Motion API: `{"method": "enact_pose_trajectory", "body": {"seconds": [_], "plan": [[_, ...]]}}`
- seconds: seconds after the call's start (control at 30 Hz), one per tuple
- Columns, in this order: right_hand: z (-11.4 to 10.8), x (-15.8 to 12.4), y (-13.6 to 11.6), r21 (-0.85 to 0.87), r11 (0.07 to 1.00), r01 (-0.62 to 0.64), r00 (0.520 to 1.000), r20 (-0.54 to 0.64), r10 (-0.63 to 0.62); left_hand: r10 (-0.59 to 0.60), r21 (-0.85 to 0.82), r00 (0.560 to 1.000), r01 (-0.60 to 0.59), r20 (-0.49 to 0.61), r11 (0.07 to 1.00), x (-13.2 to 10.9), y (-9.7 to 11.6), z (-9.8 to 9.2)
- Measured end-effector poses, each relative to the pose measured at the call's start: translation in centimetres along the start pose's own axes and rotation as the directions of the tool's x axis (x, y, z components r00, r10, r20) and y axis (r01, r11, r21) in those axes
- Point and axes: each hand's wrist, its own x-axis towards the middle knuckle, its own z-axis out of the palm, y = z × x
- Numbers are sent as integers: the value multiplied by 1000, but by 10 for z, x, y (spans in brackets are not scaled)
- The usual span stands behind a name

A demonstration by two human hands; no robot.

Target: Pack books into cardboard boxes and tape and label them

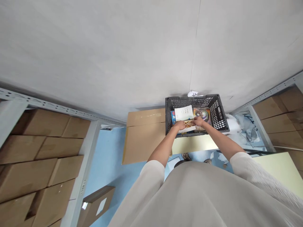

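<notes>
1. On my feed the two hands were a little apart, inside the black crate point(214, 116), near its front edge. The left hand point(180, 125) was clamped on the left end of a patterned book point(188, 124), and the right hand point(199, 121) on its right end, as far as I could judge; some fingertips were hidden.
2. That book lay between them, near the middle of the crate's front edge.
3. Behind it I saw a white book point(183, 113) toward the crate's back left corner, overlapping a blue book point(173, 118) by the left edge. A book with a shiny round picture point(202, 114) lay toward the right edge.
4. A cardboard box point(144, 138) sat just beside the crate's left edge.
5. I judged the handling to be midway: the patterned book was gripped but not released, and the other books lay inside the crate. How much was left I could not tell.
</notes>
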Motion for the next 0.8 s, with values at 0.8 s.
{"method": "enact_pose_trajectory", "body": {"seconds": [0.8], "plan": [[-186, -258, 110, 457, 793, 402, 833, -543, -109, 508, -94, 618, -685, -600, 723, -44, 223, 41]]}}
